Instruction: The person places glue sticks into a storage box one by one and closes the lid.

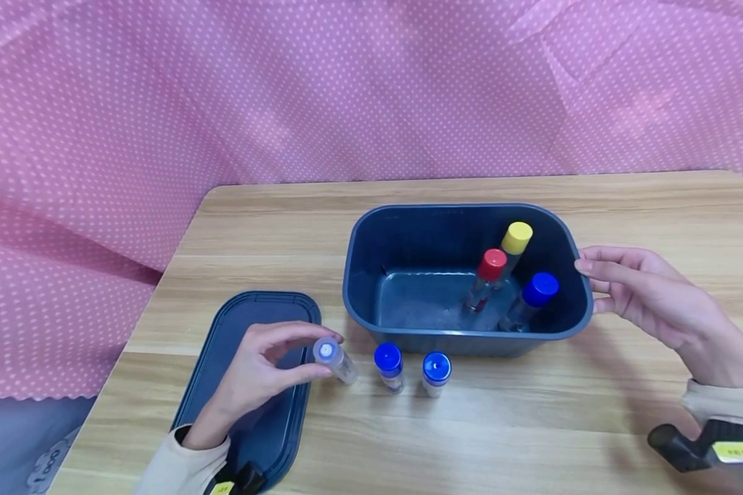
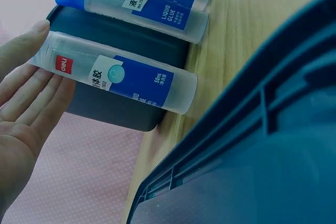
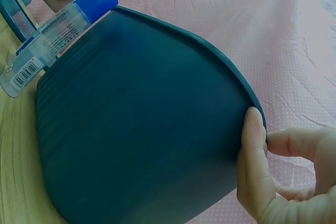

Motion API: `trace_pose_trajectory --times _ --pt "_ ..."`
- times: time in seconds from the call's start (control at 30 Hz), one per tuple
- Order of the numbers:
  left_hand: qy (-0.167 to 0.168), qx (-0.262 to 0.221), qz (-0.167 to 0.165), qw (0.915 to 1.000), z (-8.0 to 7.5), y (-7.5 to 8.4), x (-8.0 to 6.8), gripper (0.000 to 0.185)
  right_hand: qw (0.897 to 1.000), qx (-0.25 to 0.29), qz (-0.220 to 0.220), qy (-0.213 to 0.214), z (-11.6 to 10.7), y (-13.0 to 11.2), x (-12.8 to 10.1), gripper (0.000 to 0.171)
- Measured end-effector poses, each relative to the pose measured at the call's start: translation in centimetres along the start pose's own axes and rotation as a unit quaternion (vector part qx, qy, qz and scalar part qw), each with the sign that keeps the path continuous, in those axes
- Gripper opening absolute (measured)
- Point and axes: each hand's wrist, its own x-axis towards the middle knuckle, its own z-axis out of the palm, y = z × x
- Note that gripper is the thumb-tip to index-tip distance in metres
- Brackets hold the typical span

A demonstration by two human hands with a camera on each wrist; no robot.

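My left hand (image 1: 250, 375) pinches a liquid glue bottle (image 2: 126, 80) near its pale translucent top; the bottle stands on the wood beside the dark blue bin (image 1: 402, 237). Two more glue bottles with blue caps, one nearer (image 1: 389, 364) and one farther right (image 1: 436, 375), stand in front of the bin. My right hand (image 1: 662, 299) holds the bin's right rim between thumb and fingers. Inside the bin's right half are bottles with a red cap (image 1: 492, 265), a yellow cap (image 1: 517, 238) and a blue cap (image 1: 540, 289).
A dark blue lid (image 1: 278, 440) lies on the wooden table (image 1: 501, 440), partly under my left hand and forearm. Pink dotted cloth (image 1: 371, 89) hangs behind the table and down its left side.
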Motion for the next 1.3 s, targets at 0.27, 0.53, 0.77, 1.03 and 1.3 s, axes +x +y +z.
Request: trace_pose_trajectory --times 0.27,0.53,0.77,1.03,1.3 --pt "0.004 0.016 -0.007 0.9998 0.1 0.2 0.0 0.038 1.0 0.001 -0.002 -0.008 -0.2 0.0 0.0 0.043" --pt "0.0 0.02 -0.013 0.9997 0.1 0.6 0.3 0.037 1.0 0.007 -0.002 -0.005 -0.1 0.2 0.0 0.043" --pt "0.002 0.024 0.001 0.9997 -0.1 1.1 0.6 0.038 1.0 0.007 -0.005 -0.009 -0.1 0.1 0.0 0.043" --pt "0.01 0.036 0.011 0.9993 -0.3 1.6 1.1 0.038 1.0 0.013 -0.005 -0.012 -0.1 0.2 0.1 0.044" --pt "0.025 0.047 0.027 0.9982 -0.8 2.4 1.6 0.038 0.999 0.028 -0.01 -0.026 -0.2 0.3 0.1 0.045"
